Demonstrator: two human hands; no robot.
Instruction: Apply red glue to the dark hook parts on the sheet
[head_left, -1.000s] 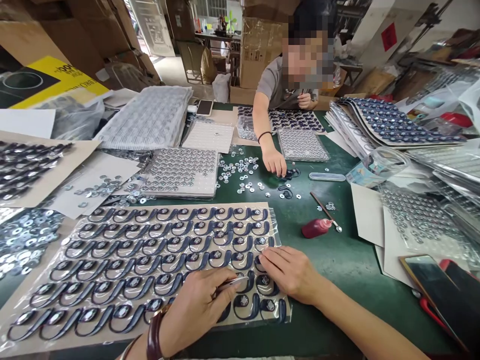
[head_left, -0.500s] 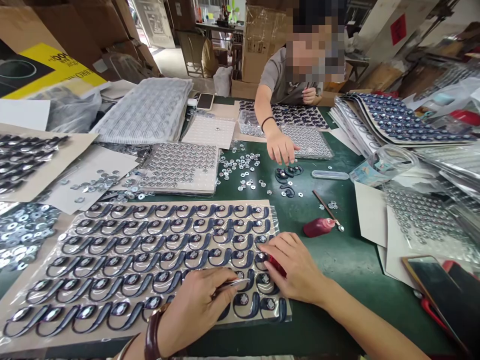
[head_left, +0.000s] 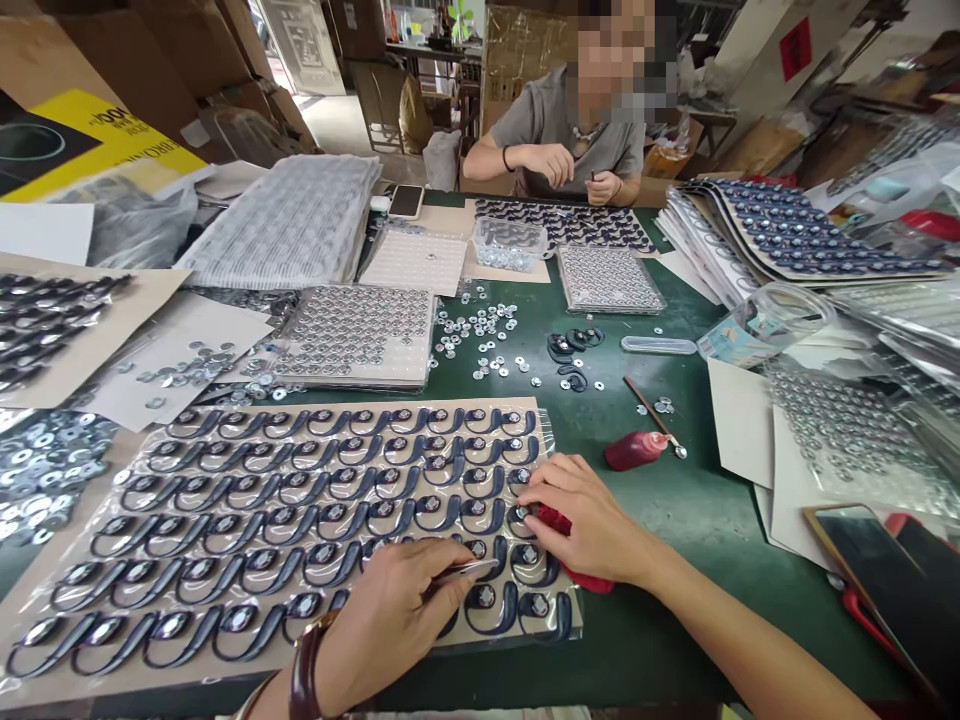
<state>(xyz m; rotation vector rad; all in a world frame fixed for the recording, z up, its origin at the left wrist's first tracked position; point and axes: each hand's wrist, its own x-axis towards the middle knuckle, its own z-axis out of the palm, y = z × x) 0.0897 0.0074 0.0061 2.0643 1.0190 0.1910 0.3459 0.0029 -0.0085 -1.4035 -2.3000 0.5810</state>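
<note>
The left hand point(head_left: 401, 600) has a slim metal tool point(head_left: 461, 569) pinched between thumb and fingers, low over the near right part of a card point(head_left: 82, 530) lined with dark hooks point(head_left: 491, 608). The right hand point(head_left: 592, 525) rests at the card's right edge, thumb and fingertips on a hook in the last column; whether they grip it or only touch it, I cannot tell. Something red point(head_left: 592, 582) shows under that palm. The card lies flat on the near left of the green table point(head_left: 675, 620), its rows of hooks under clear film, each hook with a shiny metal centre. Right of the card and a little farther off, a red bottle point(head_left: 636, 451) lies on its side, near a brown stick point(head_left: 643, 406). Beyond these are a few loose hooks point(head_left: 574, 380), a clear case point(head_left: 658, 346) to their right and scattered washers point(head_left: 491, 340) to their left. A stack point(head_left: 352, 335) of stud sheets sits just past the card's far edge. At the far side a co-worker point(head_left: 540, 105) in a grey top holds both hands above another card of hooks. A phone point(head_left: 862, 550) lies near right.
</note>
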